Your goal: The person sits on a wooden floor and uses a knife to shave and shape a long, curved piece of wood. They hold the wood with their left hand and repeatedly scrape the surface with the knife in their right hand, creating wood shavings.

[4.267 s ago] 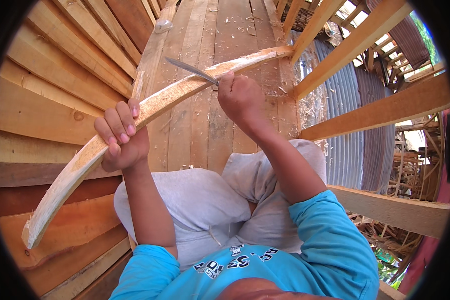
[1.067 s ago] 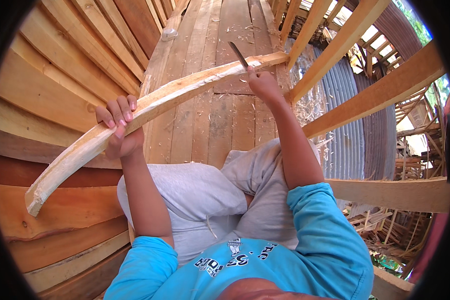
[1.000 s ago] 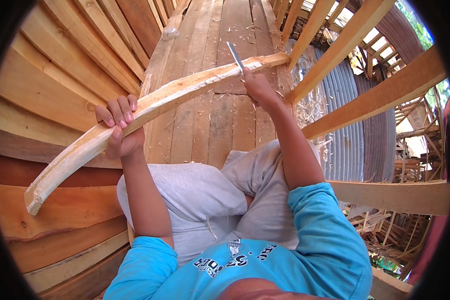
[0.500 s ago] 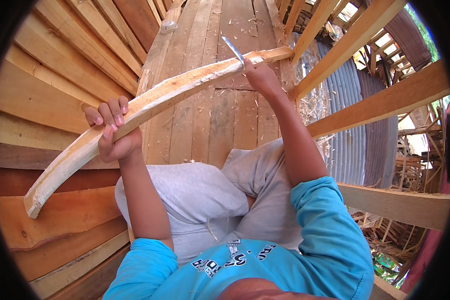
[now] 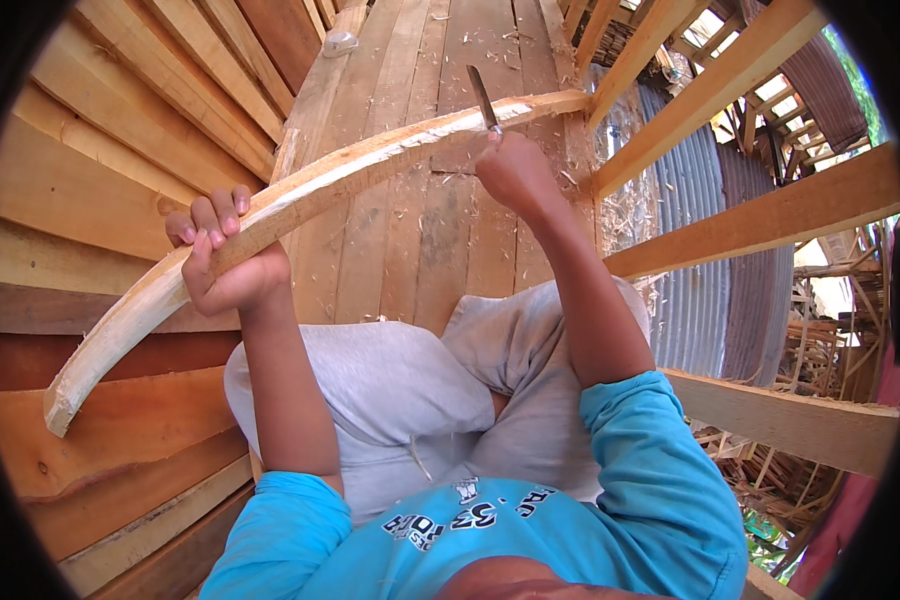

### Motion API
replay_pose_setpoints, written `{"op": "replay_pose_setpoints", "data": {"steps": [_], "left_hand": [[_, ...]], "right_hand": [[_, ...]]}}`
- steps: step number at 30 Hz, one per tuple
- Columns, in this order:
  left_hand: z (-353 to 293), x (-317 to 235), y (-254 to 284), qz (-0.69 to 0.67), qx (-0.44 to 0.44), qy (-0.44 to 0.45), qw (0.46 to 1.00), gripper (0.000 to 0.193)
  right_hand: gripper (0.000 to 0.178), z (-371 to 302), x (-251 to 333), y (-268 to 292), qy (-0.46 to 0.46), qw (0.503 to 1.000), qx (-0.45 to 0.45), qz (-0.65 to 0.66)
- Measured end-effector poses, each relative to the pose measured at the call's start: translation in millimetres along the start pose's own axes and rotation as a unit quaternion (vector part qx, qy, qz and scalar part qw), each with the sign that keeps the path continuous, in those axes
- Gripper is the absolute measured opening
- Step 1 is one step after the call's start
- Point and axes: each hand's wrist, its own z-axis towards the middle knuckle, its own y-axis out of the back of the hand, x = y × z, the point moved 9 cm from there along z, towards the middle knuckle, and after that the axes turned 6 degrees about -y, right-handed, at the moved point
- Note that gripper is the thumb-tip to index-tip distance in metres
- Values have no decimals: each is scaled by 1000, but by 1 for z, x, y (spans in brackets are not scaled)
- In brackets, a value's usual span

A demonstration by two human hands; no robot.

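The right hand (image 5: pixel 518 175) is clenched around the handle of a knife (image 5: pixel 483 98), its blade crossing the timber near the right end; contact cannot be confirmed. The left hand (image 5: pixel 238 278) grips the curved timber (image 5: pixel 360 164) left of its middle. Compared with 4.3 s ago, the knife sits farther right along the timber and points more steeply away from the person. The timber is held above the plank floor (image 5: pixel 390 240), which carries scattered shavings (image 5: pixel 511 36). Farther off stands a clear plastic container (image 5: pixel 340 43); its contents cannot be told.
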Motion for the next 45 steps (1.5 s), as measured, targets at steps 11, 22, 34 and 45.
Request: {"op": "replay_pose_setpoints", "data": {"steps": [11,22,34,45], "left_hand": [[0,1,-2,-9,11,3,1000,19],[0,2,-1,-12,18,13,1000,20],[1,2,5,-5,-29,10,1000,18],[-5,0,12,9,-79,5,997,16]], "right_hand": [[56,35,-39,-2,-38,996,34,78],[52,26,-20,-3,-56,989,71,118],[53,-34,46,-5,28,993,89,75],[58,-60,59,-16,50,994,83,45]]}}
